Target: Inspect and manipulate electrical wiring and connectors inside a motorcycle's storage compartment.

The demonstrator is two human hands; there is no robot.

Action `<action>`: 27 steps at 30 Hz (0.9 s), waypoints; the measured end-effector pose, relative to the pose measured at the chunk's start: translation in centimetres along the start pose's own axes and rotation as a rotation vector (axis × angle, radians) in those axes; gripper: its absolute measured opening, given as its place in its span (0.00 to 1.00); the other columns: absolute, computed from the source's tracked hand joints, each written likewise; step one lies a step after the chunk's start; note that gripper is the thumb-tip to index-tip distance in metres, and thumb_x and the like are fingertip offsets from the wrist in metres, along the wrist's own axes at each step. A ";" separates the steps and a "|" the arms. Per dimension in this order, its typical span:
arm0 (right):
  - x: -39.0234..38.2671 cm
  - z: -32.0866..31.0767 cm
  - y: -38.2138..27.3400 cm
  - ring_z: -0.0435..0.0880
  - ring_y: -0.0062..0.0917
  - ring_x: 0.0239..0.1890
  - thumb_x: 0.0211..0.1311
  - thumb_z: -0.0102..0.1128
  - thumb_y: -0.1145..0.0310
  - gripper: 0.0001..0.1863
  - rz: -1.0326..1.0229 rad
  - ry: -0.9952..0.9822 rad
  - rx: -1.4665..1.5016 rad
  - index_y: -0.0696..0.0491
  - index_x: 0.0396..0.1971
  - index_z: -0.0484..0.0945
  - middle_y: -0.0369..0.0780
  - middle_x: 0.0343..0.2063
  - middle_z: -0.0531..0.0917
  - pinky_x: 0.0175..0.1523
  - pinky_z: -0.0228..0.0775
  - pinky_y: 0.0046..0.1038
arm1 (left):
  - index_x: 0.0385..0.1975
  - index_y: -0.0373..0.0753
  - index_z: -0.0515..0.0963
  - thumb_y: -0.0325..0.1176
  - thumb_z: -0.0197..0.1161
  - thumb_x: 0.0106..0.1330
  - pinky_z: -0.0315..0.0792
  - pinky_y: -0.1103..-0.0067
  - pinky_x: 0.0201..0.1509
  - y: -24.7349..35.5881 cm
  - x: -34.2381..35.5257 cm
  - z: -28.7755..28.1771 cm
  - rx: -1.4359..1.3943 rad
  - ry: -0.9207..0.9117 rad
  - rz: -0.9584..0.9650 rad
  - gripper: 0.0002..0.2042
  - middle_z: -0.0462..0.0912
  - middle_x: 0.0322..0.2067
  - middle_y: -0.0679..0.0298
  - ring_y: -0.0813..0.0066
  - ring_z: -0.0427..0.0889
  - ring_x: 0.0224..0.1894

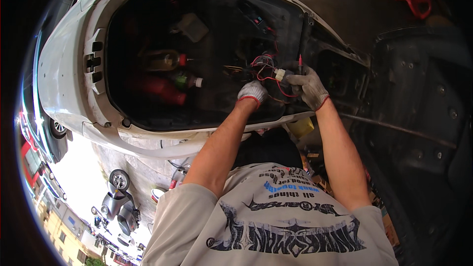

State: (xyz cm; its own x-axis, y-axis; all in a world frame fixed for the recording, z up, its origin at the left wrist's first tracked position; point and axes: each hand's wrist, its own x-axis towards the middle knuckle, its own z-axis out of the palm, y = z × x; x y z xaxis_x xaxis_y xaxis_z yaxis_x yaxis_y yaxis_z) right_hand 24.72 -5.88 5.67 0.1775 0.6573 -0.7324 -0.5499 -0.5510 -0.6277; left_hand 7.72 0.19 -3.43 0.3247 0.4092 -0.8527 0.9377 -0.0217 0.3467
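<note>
Both my hands wear light gloves with red cuffs and reach into the dark storage well [212,111] of a white scooter body. My right hand [309,87] closes around a red-tipped test probe [300,61], which points up from between thumb and fingers. A white plug connector [280,74] sits at that hand's fingertips, with red wires [261,75] running from it. Just left of them, my left hand [253,91] is curled low by the bundled wires [265,61]; its fingertips are hidden. Farther back lies a dark handheld meter [252,16] with a red lead.
In the well's left part lie a red-capped bottle [167,60], a white-capped bottle [188,80], a red bottle [162,91] and a grey box [193,27]. A black bolted panel [419,103] takes up the right side. Red plastic stands [413,1] are beyond; a scooter [120,202] stands lower left.
</note>
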 end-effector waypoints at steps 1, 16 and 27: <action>-0.2 0.2 -0.2 0.66 0.11 0.15 0.47 0.63 0.81 0.20 0.028 -0.012 0.001 0.58 0.45 0.77 0.32 0.22 0.77 0.19 0.52 0.15 | 0.47 0.38 0.81 0.36 0.50 0.65 0.73 0.63 0.59 -0.1 -0.1 -0.1 0.012 -0.011 0.002 0.17 0.79 0.52 0.49 0.52 0.77 0.56; -0.7 1.2 0.0 0.65 0.11 0.15 0.51 0.56 0.81 0.20 0.067 -0.039 -0.112 0.60 0.47 0.75 0.32 0.22 0.74 0.19 0.53 0.14 | 0.48 0.38 0.79 0.47 0.46 0.67 0.72 0.61 0.56 -3.2 2.1 1.7 -0.082 0.017 0.095 0.22 0.79 0.49 0.46 0.48 0.77 0.54; -0.9 1.2 0.4 0.65 0.10 0.16 0.48 0.57 0.82 0.21 0.037 -0.027 -0.108 0.58 0.47 0.76 0.32 0.24 0.76 0.18 0.52 0.13 | 0.47 0.38 0.80 0.48 0.49 0.66 0.71 0.62 0.57 -2.3 0.6 0.0 -0.138 0.001 0.118 0.22 0.79 0.50 0.46 0.49 0.76 0.55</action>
State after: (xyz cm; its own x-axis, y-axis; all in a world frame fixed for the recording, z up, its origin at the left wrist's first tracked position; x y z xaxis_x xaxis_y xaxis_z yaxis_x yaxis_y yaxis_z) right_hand 23.37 -6.09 6.34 0.1360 0.6479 -0.7494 -0.4644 -0.6265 -0.6259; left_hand 5.70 0.52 -4.72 0.4310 0.4121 -0.8027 0.8674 0.0559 0.4945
